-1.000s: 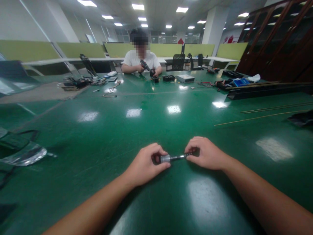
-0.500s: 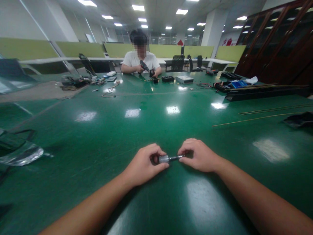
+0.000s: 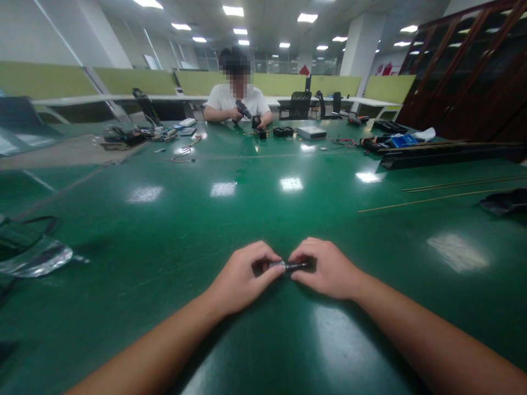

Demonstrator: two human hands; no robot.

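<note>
Lying between pinched fingers of both hands, the small tool (image 3: 291,267) shows silvery grey and black.

A glossy, smooth green bench (image 3: 197,219) throws back the ceiling lights, its sheen marked by faint scratches. Toward five o'clock, a slim tool (image 3: 283,265) shows a silvery, metallic-looking collar and a dark, shiny shaft. Crinkled, foil-bright material (image 3: 45,258) gleams near nine o'clock; a matt white cloth shirt (image 3: 214,97) sits at eleven, polished dark-wood cabinets (image 3: 457,66) with glassy panels at two.
</note>
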